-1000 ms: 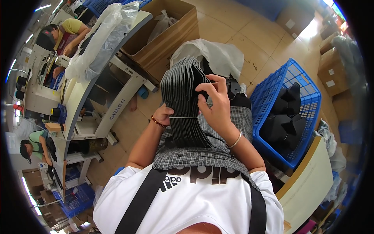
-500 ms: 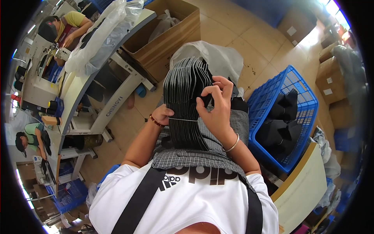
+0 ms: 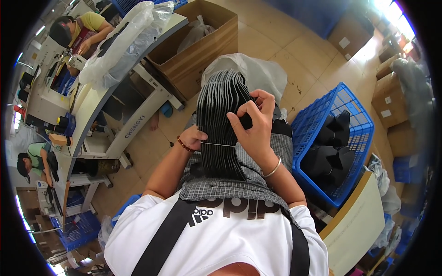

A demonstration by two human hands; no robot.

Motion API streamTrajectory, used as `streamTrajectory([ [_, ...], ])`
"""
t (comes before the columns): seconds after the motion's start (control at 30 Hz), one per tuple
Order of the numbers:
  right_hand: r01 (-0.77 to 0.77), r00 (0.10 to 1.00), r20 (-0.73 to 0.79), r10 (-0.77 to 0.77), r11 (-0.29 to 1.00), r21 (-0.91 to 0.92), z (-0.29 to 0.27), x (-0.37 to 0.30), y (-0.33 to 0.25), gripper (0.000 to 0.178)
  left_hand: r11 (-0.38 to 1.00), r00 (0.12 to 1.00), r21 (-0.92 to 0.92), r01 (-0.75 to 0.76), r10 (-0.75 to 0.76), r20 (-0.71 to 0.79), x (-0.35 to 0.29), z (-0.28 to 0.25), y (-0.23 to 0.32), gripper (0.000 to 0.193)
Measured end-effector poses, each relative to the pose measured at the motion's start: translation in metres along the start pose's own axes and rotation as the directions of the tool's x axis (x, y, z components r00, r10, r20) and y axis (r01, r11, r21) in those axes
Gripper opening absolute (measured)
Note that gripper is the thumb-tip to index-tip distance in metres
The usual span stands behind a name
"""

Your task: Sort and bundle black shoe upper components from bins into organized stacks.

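A thick bundle of thin black curved pieces with pale edges (image 3: pixel 220 103) rests on my lap, fanned at its far end. A thin pale band (image 3: pixel 217 144) runs across the bundle. My left hand (image 3: pixel 191 138), with a beaded bracelet, is closed on the bundle's left side, thumb over the front pieces. At the right side, my right hand (image 3: pixel 256 124), with a bangle on its wrist, has thumb and index finger bent together against the edges of the pieces. Its other fingers curl behind them; the exact fingertip contact is partly hidden.
A blue plastic basket (image 3: pixel 301 152) at the right holds more black bundles (image 3: pixel 326 162). A whitish plastic bag (image 3: pixel 269 76) lies just beyond my lap. An open cardboard box (image 3: pixel 205 48) and a sewing table (image 3: pixel 94 103) stand at the left. Two people work farther left.
The bundle's pieces sit slightly further right and spread more evenly at the far end. My right thumb has shifted a little left across the edges. My left hand keeps its hold.
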State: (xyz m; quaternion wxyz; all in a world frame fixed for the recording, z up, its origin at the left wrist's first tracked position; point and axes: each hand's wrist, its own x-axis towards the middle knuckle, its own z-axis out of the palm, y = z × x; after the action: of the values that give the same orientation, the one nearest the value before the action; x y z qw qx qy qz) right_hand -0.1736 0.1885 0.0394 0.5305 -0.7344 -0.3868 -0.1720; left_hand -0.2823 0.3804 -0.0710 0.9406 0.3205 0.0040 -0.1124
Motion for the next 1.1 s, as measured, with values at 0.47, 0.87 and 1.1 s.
streamTrajectory([
  [0.47,0.003,1.000,0.002,-0.003,0.999,-0.033,0.006,-0.001,0.006,0.016,0.998,0.997,0.056,0.040,-0.037,-0.060,0.000,0.003,0.006,0.079],
  [0.87,-0.080,0.997,-0.005,0.080,0.997,-0.017,0.006,0.000,0.001,0.019,0.997,0.995,0.058,0.054,-0.049,-0.083,0.001,0.009,0.006,0.079],
  [1.1,-0.061,0.998,0.009,0.061,0.995,-0.079,0.005,0.002,0.002,0.022,0.995,0.995,0.063,0.075,-0.071,-0.072,0.002,0.007,0.007,0.077],
])
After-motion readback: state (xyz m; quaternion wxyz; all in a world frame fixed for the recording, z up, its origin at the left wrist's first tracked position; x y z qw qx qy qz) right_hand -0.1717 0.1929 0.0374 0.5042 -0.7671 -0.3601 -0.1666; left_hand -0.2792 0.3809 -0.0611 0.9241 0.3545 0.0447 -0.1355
